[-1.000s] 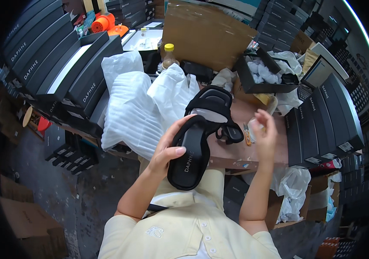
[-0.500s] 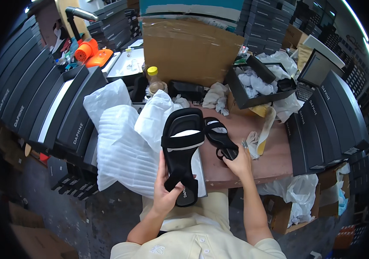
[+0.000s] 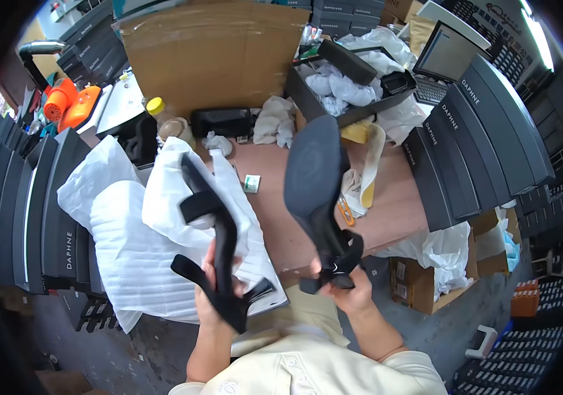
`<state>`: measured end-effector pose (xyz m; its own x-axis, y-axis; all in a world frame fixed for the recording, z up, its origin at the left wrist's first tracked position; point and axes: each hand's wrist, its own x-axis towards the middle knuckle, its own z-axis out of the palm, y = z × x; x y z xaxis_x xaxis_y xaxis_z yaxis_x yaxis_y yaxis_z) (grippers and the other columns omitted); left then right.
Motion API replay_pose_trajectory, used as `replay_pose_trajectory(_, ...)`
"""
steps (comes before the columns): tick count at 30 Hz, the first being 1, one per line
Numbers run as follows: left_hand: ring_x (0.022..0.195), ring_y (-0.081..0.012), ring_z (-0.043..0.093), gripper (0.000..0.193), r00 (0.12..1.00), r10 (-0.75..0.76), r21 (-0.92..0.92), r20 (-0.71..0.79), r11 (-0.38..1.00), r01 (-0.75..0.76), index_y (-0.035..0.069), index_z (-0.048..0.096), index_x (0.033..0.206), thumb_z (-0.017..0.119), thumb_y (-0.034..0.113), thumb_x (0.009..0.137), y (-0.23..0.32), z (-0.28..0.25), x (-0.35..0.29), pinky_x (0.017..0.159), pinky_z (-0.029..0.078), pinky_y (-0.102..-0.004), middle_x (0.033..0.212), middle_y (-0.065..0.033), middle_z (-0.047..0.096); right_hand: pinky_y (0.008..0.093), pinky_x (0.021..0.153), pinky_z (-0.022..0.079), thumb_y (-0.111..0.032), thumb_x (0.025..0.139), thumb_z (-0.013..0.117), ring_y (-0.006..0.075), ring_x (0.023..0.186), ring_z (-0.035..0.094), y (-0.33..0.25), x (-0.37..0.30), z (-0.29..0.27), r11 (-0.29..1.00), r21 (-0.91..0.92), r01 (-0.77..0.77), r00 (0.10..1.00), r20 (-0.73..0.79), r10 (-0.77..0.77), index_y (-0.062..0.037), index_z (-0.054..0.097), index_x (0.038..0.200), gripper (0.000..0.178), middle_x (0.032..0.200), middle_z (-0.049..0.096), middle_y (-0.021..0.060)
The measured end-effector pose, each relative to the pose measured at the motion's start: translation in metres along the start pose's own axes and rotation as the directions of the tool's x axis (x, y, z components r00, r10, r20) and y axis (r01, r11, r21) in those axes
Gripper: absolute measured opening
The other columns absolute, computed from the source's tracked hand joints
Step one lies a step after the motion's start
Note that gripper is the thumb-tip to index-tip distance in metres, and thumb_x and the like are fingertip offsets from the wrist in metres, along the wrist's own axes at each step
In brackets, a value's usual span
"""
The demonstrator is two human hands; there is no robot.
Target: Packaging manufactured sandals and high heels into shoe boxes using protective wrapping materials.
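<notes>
I hold one black heeled sandal in each hand above the near edge of the work table (image 3: 275,217). My left hand (image 3: 212,296) is wrapped round the heel end of the left sandal (image 3: 225,234), which is tilted on its side with its ankle strap hanging loose. The right sandal (image 3: 313,174) stands toe up with its dark sole facing me. Its strap and heel end are in the closed fingers of my right hand (image 3: 354,293). Both sandals are slightly blurred. White foam wrap (image 3: 130,243) and tissue lie behind and beside the left sandal.
Dark shoe boxes (image 3: 479,138) stand in a row at right, and more boxes (image 3: 67,217) at left. An open box (image 3: 350,118) with tissue sits at the back. Orange-handled snips (image 3: 345,210) and a small packet (image 3: 252,184) lie on the table. Cartons (image 3: 419,283) stand below right.
The left sandal has turned from insole up onto its side. The right sandal has been raised and turned to show its sole. My view has shifted to the right.
</notes>
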<state>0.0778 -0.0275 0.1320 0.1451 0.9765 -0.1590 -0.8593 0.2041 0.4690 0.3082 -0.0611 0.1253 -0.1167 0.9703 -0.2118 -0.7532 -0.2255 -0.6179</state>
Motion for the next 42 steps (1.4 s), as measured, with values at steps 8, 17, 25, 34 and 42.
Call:
replay_pose_trajectory(8,0.049,-0.0089,0.056,0.029,0.736,-0.191,-0.394,0.650,0.743,0.541,0.000,0.060,0.099,0.037,0.017,0.098,-0.029,-0.002,0.028,0.087,0.046,-0.0352,0.070,-0.0032,0.049,0.0235,0.044,0.030,-0.068,0.080,0.045,0.0107,0.052,0.038,0.024,0.006,0.006,0.806,0.484,-0.340,0.893,0.435,0.116,-0.0029,0.045,0.117,0.075,0.080,0.044,0.0082)
replay_pose_trajectory(17,0.054,-0.0146,0.065,0.042,0.624,-0.122,-0.477,0.772,0.539,0.694,0.009,0.036,0.139,0.027,0.025,0.100,-0.051,-0.008,0.032,0.056,0.053,-0.0261,0.075,-0.0125,0.062,0.0231,0.046,0.030,-0.068,0.079,0.045,0.0112,0.055,0.037,0.040,0.003,-0.004,0.811,0.423,-0.403,0.813,0.572,0.105,-0.0052,0.042,0.123,0.077,0.082,0.045,0.0093)
replay_pose_trajectory(25,0.062,-0.0157,0.068,0.044,0.301,0.019,-0.264,0.954,0.534,0.803,0.009,0.031,0.141,0.030,0.022,0.099,-0.060,-0.015,0.038,0.063,0.054,-0.0274,0.085,-0.0126,0.064,0.0237,0.049,0.034,-0.065,0.074,0.053,0.0124,0.058,0.041,0.048,-0.007,-0.017,0.874,0.321,-0.366,0.828,0.540,0.149,0.0001,0.041,0.122,0.082,0.082,0.048,0.0122)
replay_pose_trajectory(34,0.054,-0.0126,0.065,0.035,0.464,-0.142,-0.288,0.874,0.617,0.732,0.006,0.054,0.114,0.032,0.028,0.099,-0.054,-0.017,0.021,0.059,0.051,-0.0235,0.072,-0.0059,0.062,0.0309,0.070,0.045,-0.040,0.069,0.060,0.0222,0.078,0.056,0.019,0.004,-0.020,0.982,-0.067,0.178,0.970,0.182,-0.163,0.0027,0.039,0.128,0.075,0.100,0.055,0.0172)
replay_pose_trajectory(42,0.050,-0.0174,0.048,0.033,0.870,-0.328,-0.135,0.368,0.907,0.400,0.001,0.055,0.097,0.040,0.030,0.096,-0.035,0.005,0.001,0.058,0.043,-0.0290,0.067,-0.0064,0.054,0.0414,0.086,0.045,-0.019,0.064,0.076,0.0388,0.101,0.056,-0.019,0.071,-0.017,-0.293,-0.947,-0.133,0.893,0.014,-0.450,-0.0100,0.045,0.131,0.075,0.114,0.054,0.0198)
